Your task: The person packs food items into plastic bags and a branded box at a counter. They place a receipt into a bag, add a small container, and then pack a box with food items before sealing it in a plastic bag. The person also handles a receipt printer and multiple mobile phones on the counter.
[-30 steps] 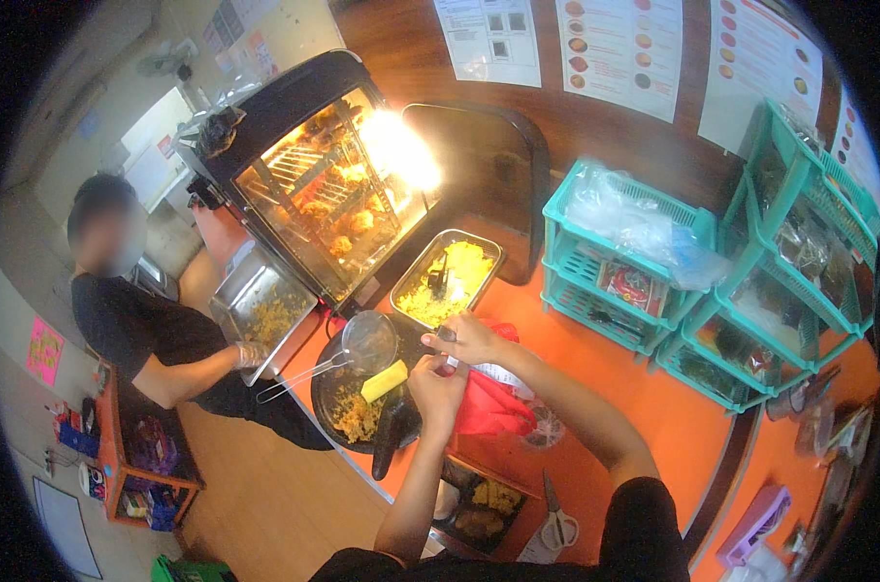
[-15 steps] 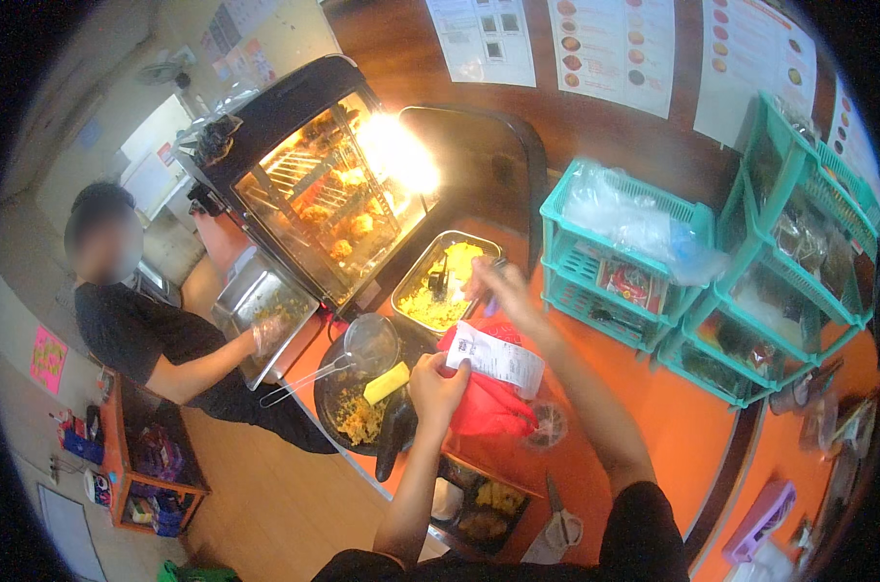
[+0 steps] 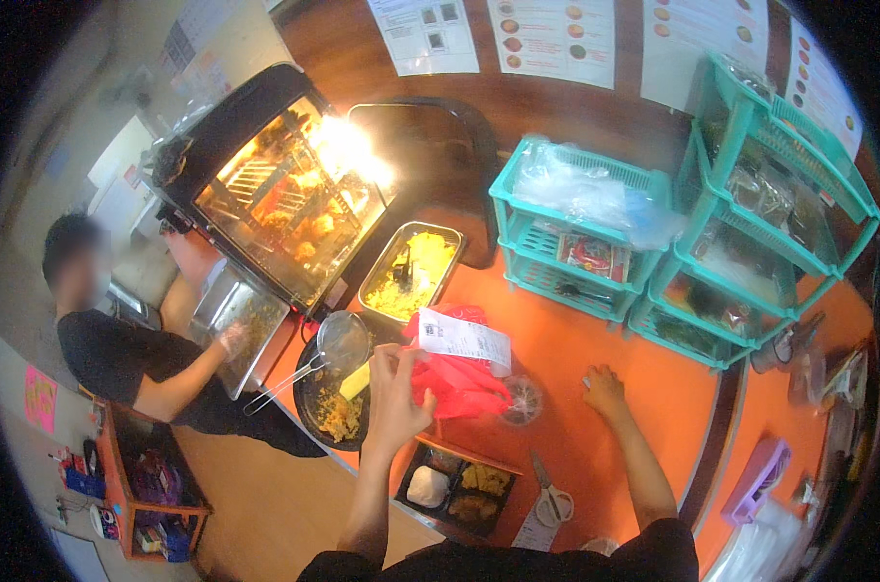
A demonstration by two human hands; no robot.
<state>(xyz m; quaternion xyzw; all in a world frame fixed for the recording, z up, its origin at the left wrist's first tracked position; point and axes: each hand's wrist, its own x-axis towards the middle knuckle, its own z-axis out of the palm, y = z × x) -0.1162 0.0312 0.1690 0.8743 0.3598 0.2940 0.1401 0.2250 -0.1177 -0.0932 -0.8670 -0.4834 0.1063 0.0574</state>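
My left hand (image 3: 398, 398) pinches the left edge of a white printed receipt (image 3: 464, 339). Just behind and below the receipt lies a red plastic bag (image 3: 464, 386) on the orange counter. Farther right, my right hand (image 3: 606, 392) is low over the counter with its fingers curled. A small pale thing shows at its fingertips, too small to make out. Near my left wrist stands a black compartment box (image 3: 456, 493) with a white ball of food and several browned foods. Beyond the bag is a metal tray (image 3: 410, 315) of yellow rice with a dark utensil in it.
Scissors (image 3: 554, 504) lie near me. A wire strainer (image 3: 343, 341) rests over a dark pan (image 3: 314, 403) at left. A lit food warmer (image 3: 285, 194) stands behind. Teal baskets (image 3: 576, 242) fill the right back. At left, a co-worker (image 3: 120, 359) handles a metal tray (image 3: 241, 320).
My right hand has moved from above the rice tray back and right to the bare counter. My left hand still holds the receipt. The view has shifted, revealing more of the compartment box.
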